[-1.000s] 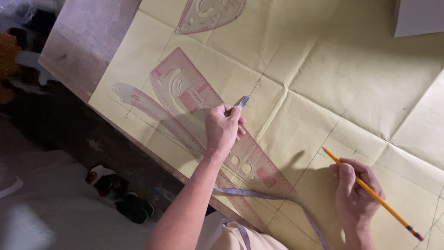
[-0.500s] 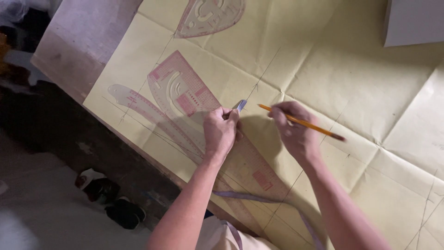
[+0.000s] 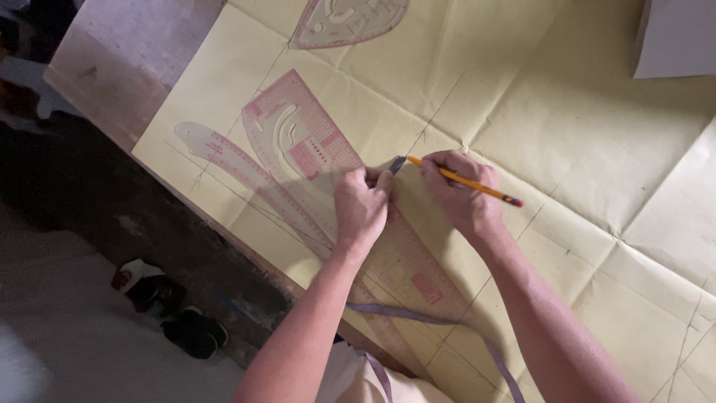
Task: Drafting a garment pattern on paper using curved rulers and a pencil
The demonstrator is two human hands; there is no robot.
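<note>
Yellow pencil (image 3: 466, 181) sits pinched in the right hand (image 3: 461, 200), fingers closed round it near the tip, the point down on the paper (image 3: 567, 127) just beside the end of a purple tape (image 3: 397, 164). The left hand (image 3: 362, 209) is closed too, thumb and fingertips pinching that tape end and pressing it flat on the sheet, the two hands almost touching. From there the tape runs back under the left palm and reappears as a loose loop (image 3: 418, 317) near the desk edge, towards the person's body.

To mark well here, I'd judge the left hand should keep the tape taut and flat so it cannot creep, and the pencil should make one light, short tick right at the tape's end, held fairly upright so the point lands where the eye aims.

Under the left wrist lies a pink see-through ruler (image 3: 414, 272), running diagonally; a wider pink curve (image 3: 298, 130) and a long narrow curve (image 3: 231, 160) lie just beyond, overlapping. Another curved template (image 3: 347, 19) sits at the top edge. Creased paper covers most of the desk (image 3: 127, 67), with faint pencil lines crossing it. A pale sheet (image 3: 675, 37) lies at the top right corner. Shoes (image 3: 168, 310) rest on the floor below
</note>
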